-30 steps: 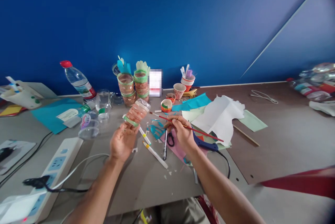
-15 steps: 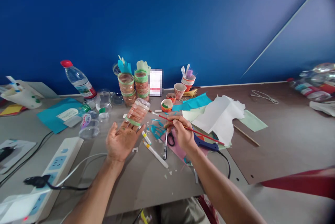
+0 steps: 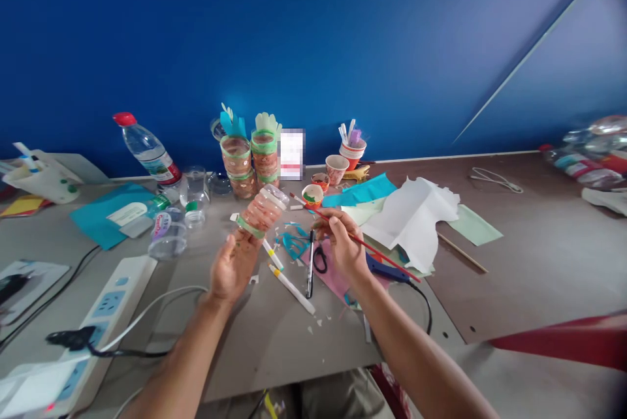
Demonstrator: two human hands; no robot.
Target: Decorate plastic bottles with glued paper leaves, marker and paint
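Note:
My left hand [image 3: 234, 269] supports a cut plastic bottle [image 3: 264, 211], painted brown in bands with a green band at its near end. Its fingers go in or behind that end; which of the two I cannot tell. Pinched in my right hand [image 3: 345, 243] is a thin red paintbrush [image 3: 377, 250], its bristles just right of the bottle and apart from it. A small paper cup of green paint [image 3: 312, 196] stands beyond the brush. Behind the held bottle are two similar painted bottle pieces, one with blue paper leaves [image 3: 238, 161], one with pale green leaves [image 3: 266, 158].
Markers [image 3: 292, 288], a black pen [image 3: 310, 265], paper scraps and a blue-handled tool [image 3: 389, 269] with a cord lie around my hands. A power strip [image 3: 115, 301] and clear bottles [image 3: 167, 233] are to the left. Crumpled white paper [image 3: 406, 217] lies right.
My left hand has turned and shifted slightly right with the bottle. The brush tip has moved right and up, away from the bottle, toward the paint cup.

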